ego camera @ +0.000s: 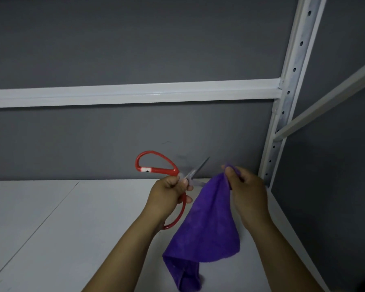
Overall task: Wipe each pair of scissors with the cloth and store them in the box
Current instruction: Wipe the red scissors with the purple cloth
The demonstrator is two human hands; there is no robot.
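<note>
My left hand (pixel 169 196) grips a pair of red-handled scissors (pixel 156 164) near the pivot, held above the white shelf. The scissors are spread open: one red loop rises to the upper left, the other hangs below my hand, and a grey blade points up and right. My right hand (pixel 246 191) pinches the top corner of a purple cloth (pixel 207 226), which hangs down to the shelf surface. The blade tip lies just left of the cloth's top edge. No box is in view.
The white shelf board (pixel 72 228) runs from the left edge to a white perforated upright (pixel 291 81) at the right. A white crossbar (pixel 135 94) spans the grey back wall above. A slanted white brace (pixel 325 102) sits at the right.
</note>
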